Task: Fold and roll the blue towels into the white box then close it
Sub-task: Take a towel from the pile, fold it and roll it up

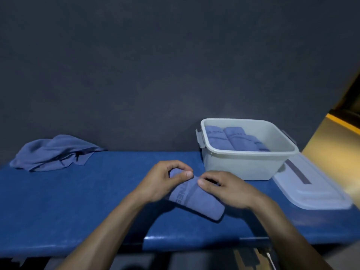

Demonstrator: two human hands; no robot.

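Observation:
A rolled blue towel (196, 203) lies on the blue table (78, 201), slanting from upper left to lower right. My left hand (161, 180) grips its far end, fingers curled over it. My right hand (226, 188) holds the roll's middle from the right, thumb on top. The white box (241, 164) stands open at the back right with three rolled blue towels (233, 139) inside. Its lid (311, 188) lies flat on the table to the box's right. A loose heap of blue towels (54, 152) sits at the back left.
A dark wall runs right behind the table. The table's front edge passes under my forearms. A yellow-lit surface (341, 145) shows past the table's right end.

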